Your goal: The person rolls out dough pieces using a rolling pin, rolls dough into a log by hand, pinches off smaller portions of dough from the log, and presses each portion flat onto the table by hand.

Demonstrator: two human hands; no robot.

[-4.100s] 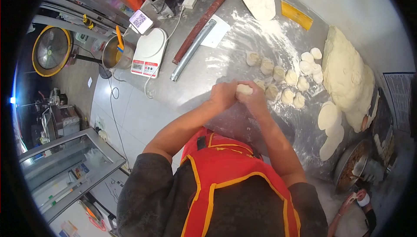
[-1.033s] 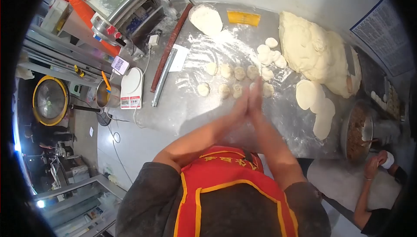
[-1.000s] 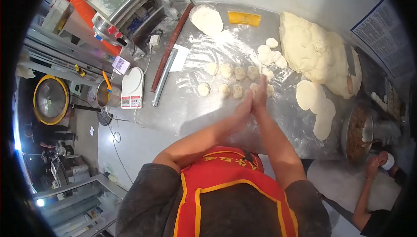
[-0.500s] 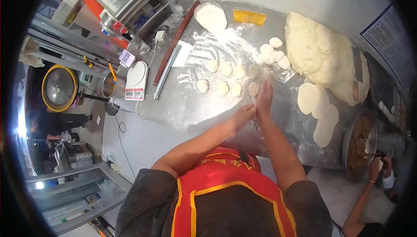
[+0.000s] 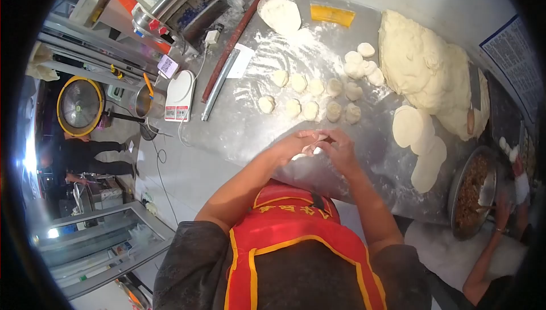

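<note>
My left hand [image 5: 294,144] and my right hand [image 5: 339,149] meet near the front edge of the metal table [image 5: 239,131], fingers bent and close together. Between them shows a small pale dough piece [image 5: 317,151], partly covered by the fingers. Beyond my hands lie two rows of round floured dough pieces [image 5: 310,111]. A cluster of paler dough pieces [image 5: 354,66] is farther back. At the right rest flat, overlapping dough rounds [image 5: 409,125] and a large dough mass [image 5: 424,62], with a blade with a wooden handle [image 5: 471,121] on its right side.
Left on the table are a scale [image 5: 180,95], a red-brown rolling pin [image 5: 232,42] and a metal rod [image 5: 219,85]. A flour scoop [image 5: 280,14] and yellow scraper [image 5: 332,15] lie behind. A co-worker's hand [image 5: 503,210] is by the filling bowl [image 5: 458,187] at right.
My hands were pressed palm to palm with fingers stretched; now their fingers are bent around a pale piece, nearer the table's front edge. The co-worker's hands have shifted beside the bowl. The view has turned slightly.
</note>
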